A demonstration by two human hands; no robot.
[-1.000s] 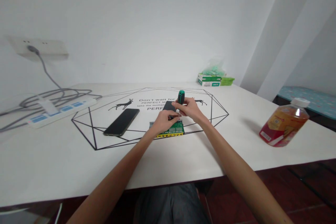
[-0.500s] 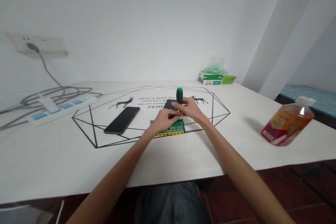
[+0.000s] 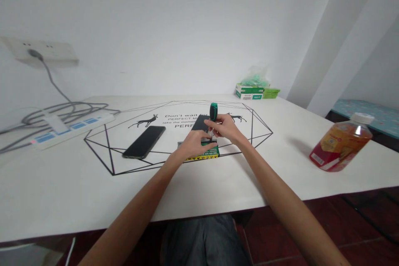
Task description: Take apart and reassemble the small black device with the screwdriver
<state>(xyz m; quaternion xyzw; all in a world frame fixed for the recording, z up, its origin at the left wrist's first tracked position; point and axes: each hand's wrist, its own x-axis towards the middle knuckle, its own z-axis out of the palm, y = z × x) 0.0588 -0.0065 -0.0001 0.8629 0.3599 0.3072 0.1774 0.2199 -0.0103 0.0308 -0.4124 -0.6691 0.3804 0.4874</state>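
Note:
A screwdriver (image 3: pixel 213 111) with a green and black handle stands upright, its shaft pointing down at a green circuit board (image 3: pixel 213 150) with a yellow front edge. My right hand (image 3: pixel 225 127) is closed round the screwdriver just below the handle. Over the board lies my left hand (image 3: pixel 196 143), thumb and fingers apart on either side of the shaft's lower end; whether it grips anything there is hidden. A dark flat object (image 3: pixel 201 123) lies behind my hands, partly covered. Left of them rests a black phone (image 3: pixel 145 142).
On the right stands a bottle (image 3: pixel 341 143) of reddish drink. Green and white boxes (image 3: pixel 249 91) sit at the back beneath a plastic bag. To the left are a power strip (image 3: pixel 73 131) and coiled grey cables (image 3: pixel 62 110), below a wall socket (image 3: pixel 46 50).
My left thumb and fingers have spread apart near the screwdriver's shaft. The right hand keeps the screwdriver upright, almost unmoved. The whole view has shifted slightly.

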